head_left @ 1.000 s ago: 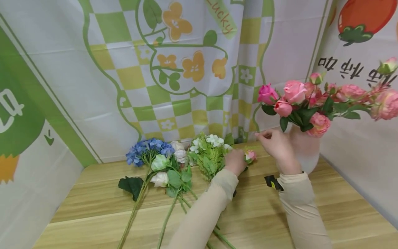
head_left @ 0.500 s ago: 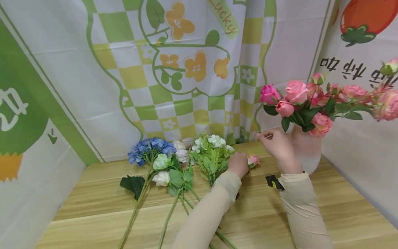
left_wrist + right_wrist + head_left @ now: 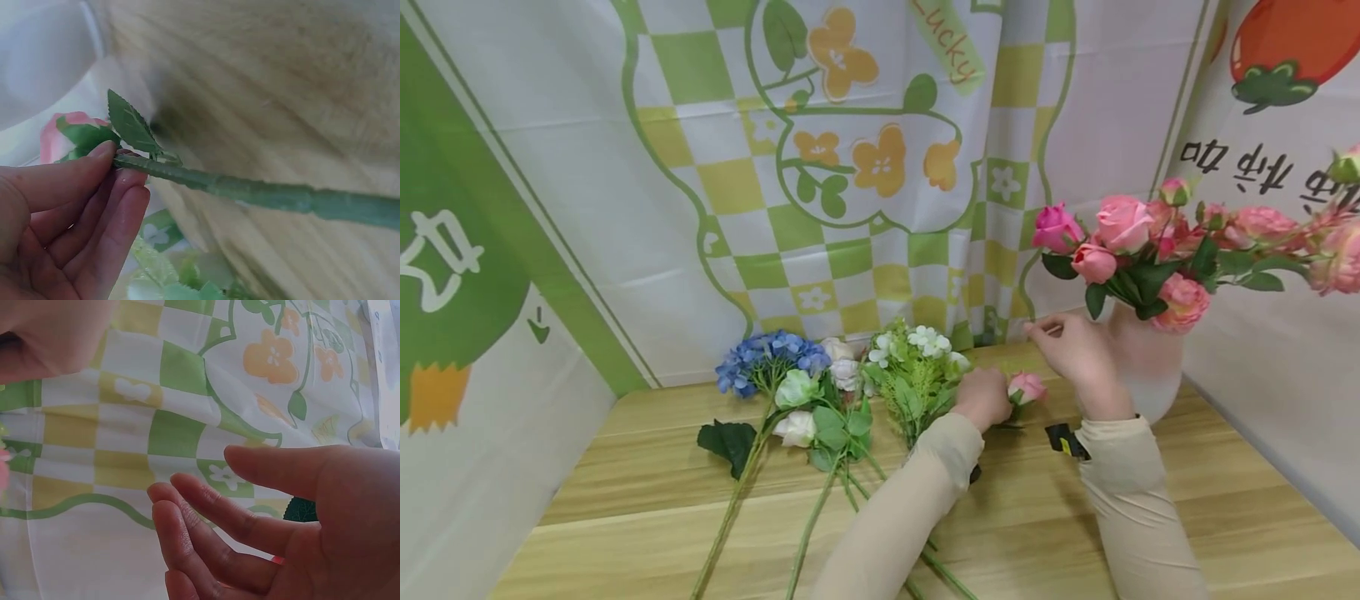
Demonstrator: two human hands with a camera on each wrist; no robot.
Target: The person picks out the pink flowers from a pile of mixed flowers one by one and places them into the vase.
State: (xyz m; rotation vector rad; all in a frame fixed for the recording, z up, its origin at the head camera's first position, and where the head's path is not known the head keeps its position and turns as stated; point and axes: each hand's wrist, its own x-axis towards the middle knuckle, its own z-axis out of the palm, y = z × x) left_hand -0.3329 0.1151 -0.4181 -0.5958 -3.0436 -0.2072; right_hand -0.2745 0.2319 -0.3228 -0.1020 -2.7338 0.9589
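My left hand (image 3: 983, 398) pinches the green stem (image 3: 250, 195) of a pink rose between thumb and fingers, just below the bloom. In the head view the rose head (image 3: 1027, 387) sticks out to the right of that hand, low over the table. A toothed leaf (image 3: 131, 125) stands up from the stem in the left wrist view. My right hand (image 3: 1078, 358) is in front of the pale vase (image 3: 1150, 367), its fingers loosely bent. Nothing lies between thumb and fingers of the right hand (image 3: 281, 519) in the right wrist view. The vase holds several pink roses (image 3: 1123, 225).
Left on the wooden table (image 3: 647, 500) lie a blue hydrangea (image 3: 771, 360), white roses (image 3: 795, 428) and a green spray with white blossoms (image 3: 910, 375), stems pointing toward me. A patterned cloth (image 3: 880, 250) hangs along the back edge.
The pink rose has shifted slightly right and more of its bloom shows past my left hand. My right hand keeps its place by the vase. The head view has swung a little left.
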